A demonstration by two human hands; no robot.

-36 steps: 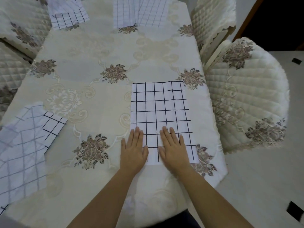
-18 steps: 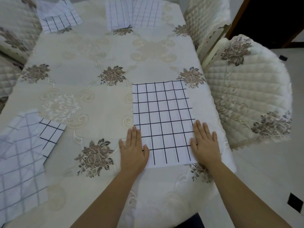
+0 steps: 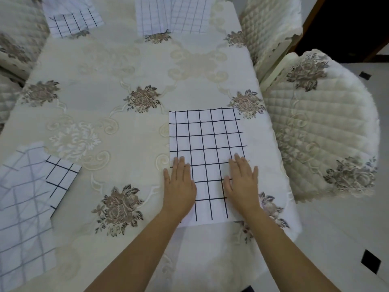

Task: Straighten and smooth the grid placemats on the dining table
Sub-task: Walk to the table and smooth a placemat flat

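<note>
Inward comes my right hand point(image 3: 242, 182); with my left hand point(image 3: 180, 184) it presses flat, grasping nothing, on the near placemat point(image 3: 208, 135), smooth at the right side of the table point(image 3: 126, 66). Left placemat point(image 3: 27, 197) and far placemats point(image 3: 189, 15) remain folded.

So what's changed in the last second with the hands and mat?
Both started side by side at the near middle of the placemat. The left hand slid to its left edge; the right hand swept to the right edge, then partly back in. Both stay flat, gripping nothing. The placemat hasn't shifted.
</note>
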